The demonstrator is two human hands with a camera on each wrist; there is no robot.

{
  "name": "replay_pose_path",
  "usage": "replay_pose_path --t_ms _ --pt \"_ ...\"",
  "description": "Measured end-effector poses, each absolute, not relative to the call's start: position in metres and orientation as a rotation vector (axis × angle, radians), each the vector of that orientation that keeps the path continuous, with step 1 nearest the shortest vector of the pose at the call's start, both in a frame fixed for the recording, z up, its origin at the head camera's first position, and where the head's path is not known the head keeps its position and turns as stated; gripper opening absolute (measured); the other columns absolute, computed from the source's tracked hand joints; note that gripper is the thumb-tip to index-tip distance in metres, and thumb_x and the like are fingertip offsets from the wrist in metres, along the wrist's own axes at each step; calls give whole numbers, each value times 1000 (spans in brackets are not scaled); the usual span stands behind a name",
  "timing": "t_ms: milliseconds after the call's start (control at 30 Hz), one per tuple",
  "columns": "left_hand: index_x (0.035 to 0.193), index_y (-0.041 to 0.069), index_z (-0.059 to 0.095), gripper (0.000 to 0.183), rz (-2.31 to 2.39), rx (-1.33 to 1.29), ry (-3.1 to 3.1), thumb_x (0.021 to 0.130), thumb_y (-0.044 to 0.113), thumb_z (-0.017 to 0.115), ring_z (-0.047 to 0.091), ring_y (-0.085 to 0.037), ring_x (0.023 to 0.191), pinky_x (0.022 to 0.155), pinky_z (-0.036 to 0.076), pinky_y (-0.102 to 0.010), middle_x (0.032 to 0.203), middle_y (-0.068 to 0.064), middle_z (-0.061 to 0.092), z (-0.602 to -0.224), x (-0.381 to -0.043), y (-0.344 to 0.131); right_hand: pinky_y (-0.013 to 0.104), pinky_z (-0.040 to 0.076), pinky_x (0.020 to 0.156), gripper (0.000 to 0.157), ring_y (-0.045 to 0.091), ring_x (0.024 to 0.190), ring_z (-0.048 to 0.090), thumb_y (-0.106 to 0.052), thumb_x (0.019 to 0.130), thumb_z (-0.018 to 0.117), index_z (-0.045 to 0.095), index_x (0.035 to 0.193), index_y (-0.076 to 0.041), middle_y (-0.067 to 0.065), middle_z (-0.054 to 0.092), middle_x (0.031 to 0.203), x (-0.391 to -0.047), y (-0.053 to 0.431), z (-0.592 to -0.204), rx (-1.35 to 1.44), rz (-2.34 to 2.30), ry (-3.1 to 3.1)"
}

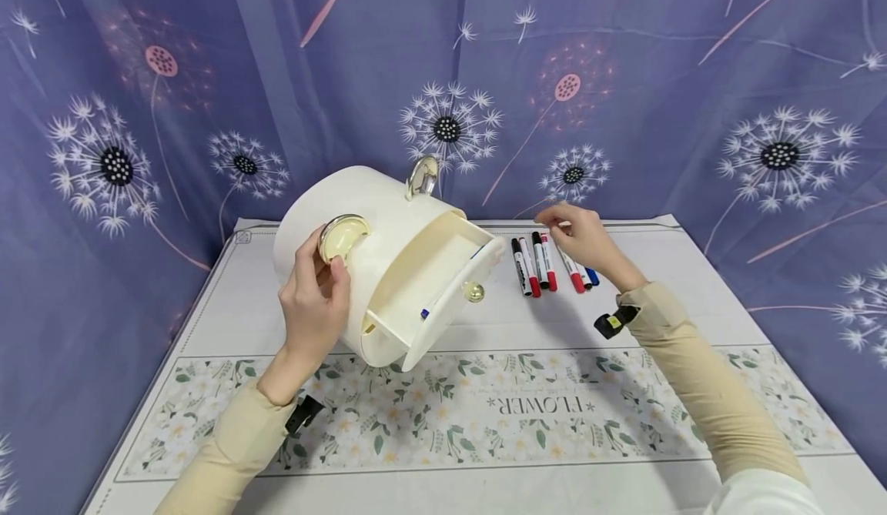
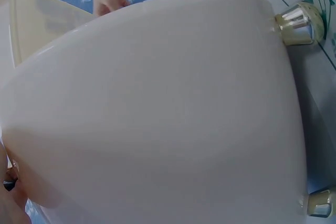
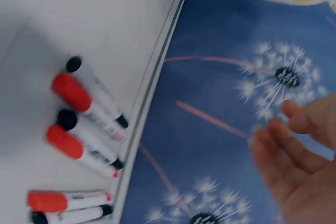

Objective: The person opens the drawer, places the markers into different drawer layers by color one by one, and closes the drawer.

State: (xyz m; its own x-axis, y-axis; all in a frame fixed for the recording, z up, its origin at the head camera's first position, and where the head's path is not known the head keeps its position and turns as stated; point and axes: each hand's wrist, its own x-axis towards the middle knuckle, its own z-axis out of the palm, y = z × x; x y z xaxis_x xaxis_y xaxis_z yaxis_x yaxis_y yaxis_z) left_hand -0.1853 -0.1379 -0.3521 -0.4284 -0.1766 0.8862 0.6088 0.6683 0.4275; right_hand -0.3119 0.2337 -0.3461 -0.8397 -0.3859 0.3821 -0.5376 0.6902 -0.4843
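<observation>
A cream rounded storage box (image 1: 326, 192) is tilted, with its drawer (image 1: 423, 276) pulled out. My left hand (image 1: 315, 299) grips a gold-rimmed, ear-shaped handle (image 1: 346, 238) on the box, thumb in front. A white marker with a blue tip (image 1: 425, 313) lies in the drawer, mostly hidden by the drawer front. A gold ball knob (image 1: 474, 292) sits on that front. My right hand (image 1: 578, 234) hovers beside the far ends of several markers (image 3: 86, 145), its fingers loosely bent around nothing. The left wrist view is mostly filled by the box's smooth wall (image 2: 173, 93).
Red-, black- and blue-capped markers (image 1: 543, 261) lie in a loose row on the white table mat (image 1: 658, 299). A floral strip (image 1: 430, 415) crosses the mat nearer me. Behind the table hangs a blue dandelion curtain (image 1: 374, 61). Gold feet (image 2: 302, 24) stick out from the box.
</observation>
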Motion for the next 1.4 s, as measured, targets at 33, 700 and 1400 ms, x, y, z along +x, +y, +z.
replay_pose_path --t_ms 33,700,1400 --pt "123 -4 49 39 -915 -344 -1812 84 2 54 67 -31 82 73 52 -12 103 -22 64 -352 -185 -138 37 55 70 28 27 88 62 0 88 43 66 104 -5 13 65 101 -315 237 -349 712 874 -2681" --pt "124 -4 48 40 -890 -339 -1817 85 3 54 67 -31 82 68 55 -22 102 -23 64 -353 -184 -138 50 47 82 42 43 100 53 -8 84 45 49 120 11 34 53 113 -346 309 -400 114 516 -3251" --pt "123 -5 48 39 -863 -355 -1814 86 4 53 67 -30 81 63 56 -31 102 -23 64 -353 -185 -138 41 49 72 45 37 92 54 -6 81 45 45 122 14 34 50 117 -351 311 -421 20 506 -3342"
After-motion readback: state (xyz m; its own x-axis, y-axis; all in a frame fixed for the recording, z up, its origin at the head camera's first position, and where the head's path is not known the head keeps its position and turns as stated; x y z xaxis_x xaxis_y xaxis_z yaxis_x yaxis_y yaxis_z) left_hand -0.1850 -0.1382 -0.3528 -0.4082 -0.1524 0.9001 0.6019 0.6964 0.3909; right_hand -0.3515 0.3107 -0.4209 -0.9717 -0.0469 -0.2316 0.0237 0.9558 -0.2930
